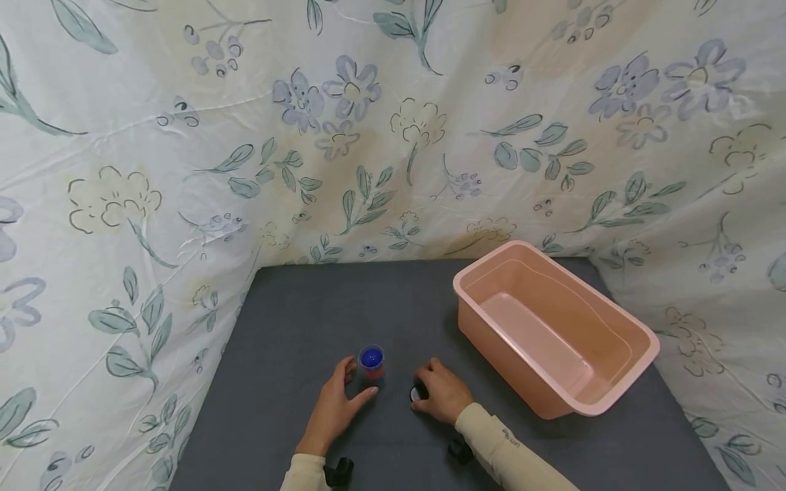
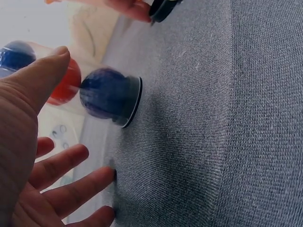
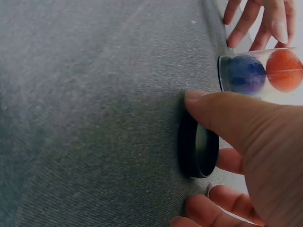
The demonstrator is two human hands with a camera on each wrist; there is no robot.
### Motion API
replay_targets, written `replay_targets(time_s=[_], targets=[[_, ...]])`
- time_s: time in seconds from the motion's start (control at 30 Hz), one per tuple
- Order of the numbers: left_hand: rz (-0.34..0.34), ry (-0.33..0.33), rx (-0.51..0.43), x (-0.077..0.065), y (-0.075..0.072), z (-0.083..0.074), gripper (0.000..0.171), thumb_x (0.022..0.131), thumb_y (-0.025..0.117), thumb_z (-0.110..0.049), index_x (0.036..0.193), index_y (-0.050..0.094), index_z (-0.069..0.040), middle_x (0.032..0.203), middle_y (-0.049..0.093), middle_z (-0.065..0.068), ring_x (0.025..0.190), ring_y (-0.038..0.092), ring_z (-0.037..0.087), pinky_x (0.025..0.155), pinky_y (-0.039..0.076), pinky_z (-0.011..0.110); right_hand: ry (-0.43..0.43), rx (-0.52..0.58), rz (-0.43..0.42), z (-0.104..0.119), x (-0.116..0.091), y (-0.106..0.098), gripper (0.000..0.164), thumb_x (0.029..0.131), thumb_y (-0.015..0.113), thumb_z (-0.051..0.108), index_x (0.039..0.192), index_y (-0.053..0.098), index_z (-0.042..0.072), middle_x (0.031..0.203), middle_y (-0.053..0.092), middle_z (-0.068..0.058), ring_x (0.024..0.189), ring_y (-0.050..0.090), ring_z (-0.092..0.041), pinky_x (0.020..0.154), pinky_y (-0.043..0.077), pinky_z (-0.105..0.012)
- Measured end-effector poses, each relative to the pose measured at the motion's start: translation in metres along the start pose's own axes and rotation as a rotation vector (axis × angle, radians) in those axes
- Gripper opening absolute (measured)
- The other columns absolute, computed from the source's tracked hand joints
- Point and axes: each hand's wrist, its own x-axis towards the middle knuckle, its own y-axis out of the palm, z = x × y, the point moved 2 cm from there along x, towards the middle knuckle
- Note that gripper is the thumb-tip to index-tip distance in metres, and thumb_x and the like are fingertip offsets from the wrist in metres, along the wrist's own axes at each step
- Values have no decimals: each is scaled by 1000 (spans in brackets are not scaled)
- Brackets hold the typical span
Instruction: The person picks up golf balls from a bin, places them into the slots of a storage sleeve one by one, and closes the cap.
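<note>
A clear cylinder (image 1: pixel 372 365) stands upright on the dark cloth, with blue, red and blue balls stacked inside. In the left wrist view the lower blue ball (image 2: pixel 102 92) sits at its base, with the red ball (image 2: pixel 68 82) above. My left hand (image 1: pixel 334 406) curves around the cylinder, its thumb and fingers spread on either side; contact is not clear. To the right, a round black lid (image 3: pixel 199 146) with a pale inside lies at the cloth. My right hand (image 1: pixel 447 395) grips it, thumb at one edge and fingers at the far side.
A pink plastic tub (image 1: pixel 522 348) stands at the right of the dark table (image 1: pixel 295 307), angled, with nothing seen inside. Floral fabric (image 1: pixel 368 136) hangs behind the table and along both sides.
</note>
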Motion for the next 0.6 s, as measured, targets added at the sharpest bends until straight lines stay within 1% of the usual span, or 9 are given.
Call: replay_targets(time_s=[0.17, 0.33, 0.47, 0.6], targets=[[0, 8, 10, -1, -3, -3, 87, 88, 82, -47, 157, 40, -11, 153, 55, 16, 137, 57, 37, 110, 48, 58, -2, 4, 1, 0, 0, -1, 42, 78, 92, 32, 110, 71, 15, 108, 61, -5, 83, 62, -17, 69, 55, -37], [-25, 30, 37, -1, -7, -8, 85, 87, 82, -48, 155, 45, -12, 154, 54, 14, 140, 55, 35, 114, 45, 57, 6, 31, -8, 0, 1, -5, 38, 82, 89, 33, 109, 70, 14, 99, 62, -2, 81, 59, -14, 70, 52, -36], [-57, 70, 75, -1, -16, -16, 82, 88, 81, -49, 153, 48, -10, 152, 56, 14, 141, 53, 36, 115, 43, 58, -5, 63, -33, 4, 3, -14, 38, 84, 86, 34, 111, 70, 12, 97, 64, -2, 83, 60, -15, 72, 53, -38], [-85, 104, 119, -3, -27, -29, 81, 88, 80, -51, 152, 49, -11, 151, 57, 14, 141, 53, 36, 115, 44, 58, -13, 99, -61, 11, 6, -27, 42, 88, 83, 33, 119, 70, 9, 102, 67, -5, 88, 64, -19, 78, 57, -42]])
